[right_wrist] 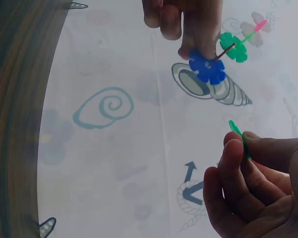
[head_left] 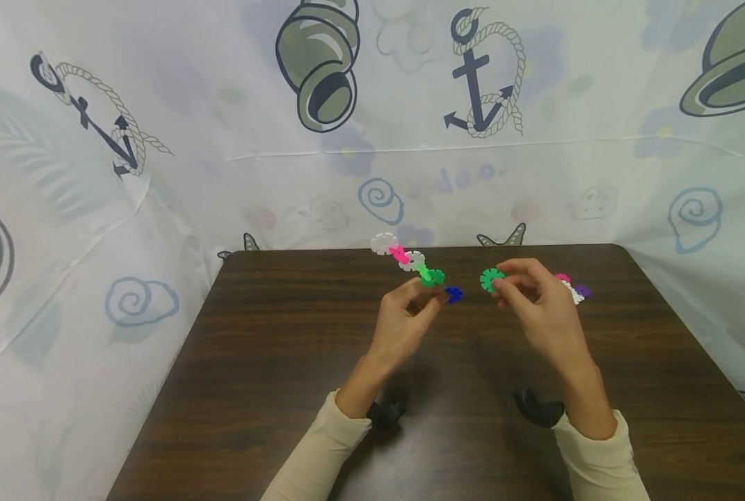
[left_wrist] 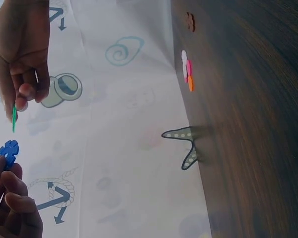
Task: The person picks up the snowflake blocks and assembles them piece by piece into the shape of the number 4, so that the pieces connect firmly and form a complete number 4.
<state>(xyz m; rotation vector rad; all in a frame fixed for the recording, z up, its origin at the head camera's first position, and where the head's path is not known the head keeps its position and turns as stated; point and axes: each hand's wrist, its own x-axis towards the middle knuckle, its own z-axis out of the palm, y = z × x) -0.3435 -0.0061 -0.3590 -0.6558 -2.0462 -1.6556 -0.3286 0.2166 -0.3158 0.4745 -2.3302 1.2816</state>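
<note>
My left hand point(head_left: 403, 323) pinches a chain of notched plastic snowflake discs near its lower end. A blue disc point(head_left: 453, 295) sits at that end, and a brown one point(right_wrist: 225, 51) joins it to a green disc point(head_left: 433, 278). Light green, white and pink discs continue up to a white disc point(head_left: 384, 243) at the far tip. Between thumb and fingers my right hand point(head_left: 544, 313) holds a loose green disc point(head_left: 491, 280), edge-on in the right wrist view. A gap separates this disc from the blue one.
Behind my right hand, pink, white and purple discs point(head_left: 582, 291) lie on the dark wooden table point(head_left: 272, 376). The left wrist view shows a brown disc point(left_wrist: 190, 22) near the table edge. A printed cloth point(head_left: 222, 188) hangs around the table's back and sides.
</note>
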